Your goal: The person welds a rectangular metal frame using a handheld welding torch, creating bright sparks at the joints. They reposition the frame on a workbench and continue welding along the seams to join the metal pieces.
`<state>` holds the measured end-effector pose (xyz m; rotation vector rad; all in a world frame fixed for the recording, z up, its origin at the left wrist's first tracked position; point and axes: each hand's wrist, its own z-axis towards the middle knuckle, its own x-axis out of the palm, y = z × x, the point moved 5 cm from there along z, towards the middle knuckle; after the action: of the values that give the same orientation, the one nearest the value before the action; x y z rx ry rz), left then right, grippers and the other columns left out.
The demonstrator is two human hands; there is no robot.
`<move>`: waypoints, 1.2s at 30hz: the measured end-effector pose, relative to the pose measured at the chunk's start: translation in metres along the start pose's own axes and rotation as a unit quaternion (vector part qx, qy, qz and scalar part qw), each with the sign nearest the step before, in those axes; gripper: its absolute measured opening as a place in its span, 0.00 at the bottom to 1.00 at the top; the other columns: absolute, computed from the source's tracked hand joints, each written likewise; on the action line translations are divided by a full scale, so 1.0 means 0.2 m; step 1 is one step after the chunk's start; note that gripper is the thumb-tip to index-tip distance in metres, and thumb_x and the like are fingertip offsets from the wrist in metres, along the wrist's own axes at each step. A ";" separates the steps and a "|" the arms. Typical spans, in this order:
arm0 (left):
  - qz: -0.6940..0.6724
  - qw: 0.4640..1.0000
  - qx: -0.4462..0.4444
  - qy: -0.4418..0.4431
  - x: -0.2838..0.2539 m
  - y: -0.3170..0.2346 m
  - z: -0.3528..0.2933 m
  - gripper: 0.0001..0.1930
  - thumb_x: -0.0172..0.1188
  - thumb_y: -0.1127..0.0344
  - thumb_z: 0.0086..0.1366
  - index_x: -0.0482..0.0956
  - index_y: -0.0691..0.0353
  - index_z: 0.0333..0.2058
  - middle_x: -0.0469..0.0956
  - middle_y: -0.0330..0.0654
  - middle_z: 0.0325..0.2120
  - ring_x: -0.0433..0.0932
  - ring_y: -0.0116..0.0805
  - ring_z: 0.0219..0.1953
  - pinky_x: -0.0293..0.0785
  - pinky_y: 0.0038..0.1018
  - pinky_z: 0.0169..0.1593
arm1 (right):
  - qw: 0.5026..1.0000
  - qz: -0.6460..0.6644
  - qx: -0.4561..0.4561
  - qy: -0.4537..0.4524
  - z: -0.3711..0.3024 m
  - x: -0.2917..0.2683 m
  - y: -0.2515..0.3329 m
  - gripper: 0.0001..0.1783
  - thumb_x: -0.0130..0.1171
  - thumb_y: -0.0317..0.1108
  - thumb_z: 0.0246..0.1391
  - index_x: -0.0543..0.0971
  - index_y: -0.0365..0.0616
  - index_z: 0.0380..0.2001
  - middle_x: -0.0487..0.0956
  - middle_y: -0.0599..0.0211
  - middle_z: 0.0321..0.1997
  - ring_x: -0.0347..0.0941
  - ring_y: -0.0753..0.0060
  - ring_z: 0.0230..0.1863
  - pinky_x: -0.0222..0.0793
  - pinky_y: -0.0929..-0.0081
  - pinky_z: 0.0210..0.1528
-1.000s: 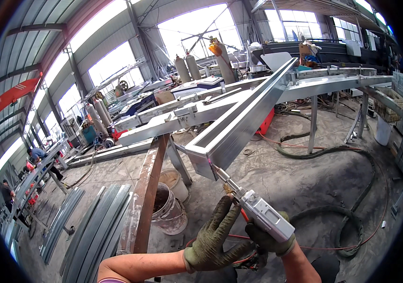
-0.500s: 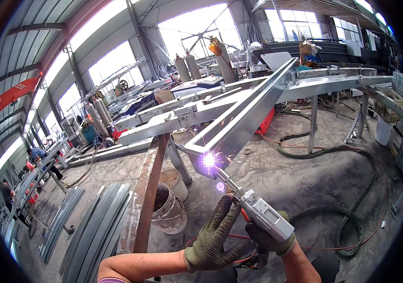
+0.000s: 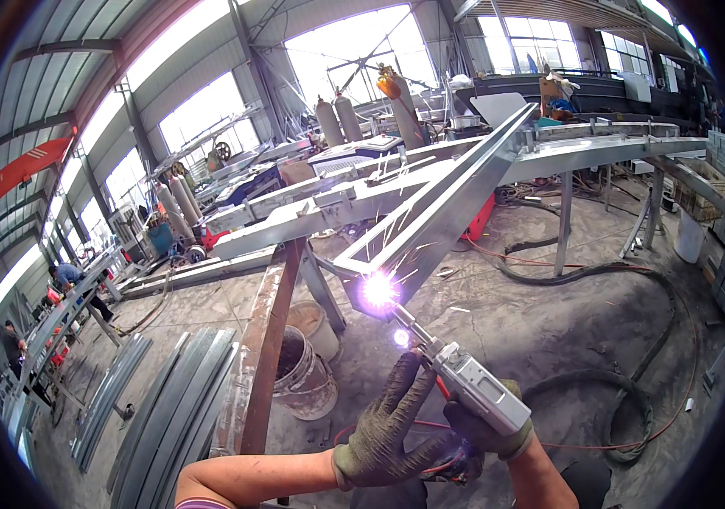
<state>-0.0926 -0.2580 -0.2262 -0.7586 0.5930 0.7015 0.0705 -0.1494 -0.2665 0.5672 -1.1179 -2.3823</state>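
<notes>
In my right hand [image 3: 479, 431], gloved in dark green, is a silver handheld welding torch [image 3: 483, 388], with the fingers closed around its body. Its thin nozzle points up and left at the near end of a long rectangular metal frame [image 3: 457, 242]. A white-purple glare [image 3: 379, 290] burns at that corner and throws sparks; it hides the joint itself. My left hand [image 3: 389, 426], also gloved, has its fingers stretched out. Its fingertips rest at or very near the torch's front part, below the nozzle; exact contact is unclear.
A rusty steel beam [image 3: 262, 356] and two dirty buckets [image 3: 305, 382] stand left of my hands. Metal profiles [image 3: 180, 407] lie on the left floor. A dark hose [image 3: 634, 407] coils at right. Gas cylinders [image 3: 347, 117] stand behind; a worker [image 3: 69, 276] is far left.
The glare at the frame's corner has grown larger and brighter, and longer sparks fly up and to the right. Both hands and the torch have hardly shifted.
</notes>
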 end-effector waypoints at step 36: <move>-0.010 1.000 0.007 0.009 0.00 -0.03 0.01 0.54 0.73 0.51 0.69 0.49 0.69 0.81 0.44 0.71 0.80 0.42 0.69 0.83 0.51 0.53 0.81 | 0.997 -0.058 -0.056 0.004 -0.02 -0.01 -0.03 0.08 0.74 0.29 0.59 0.86 0.40 0.40 0.83 0.68 0.29 0.82 0.72 0.28 0.77 0.70 0.30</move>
<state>-0.0877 -0.2589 -0.2236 -0.7580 0.6058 0.6730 0.0737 -0.1476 -0.2728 0.6172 -0.9649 -2.5212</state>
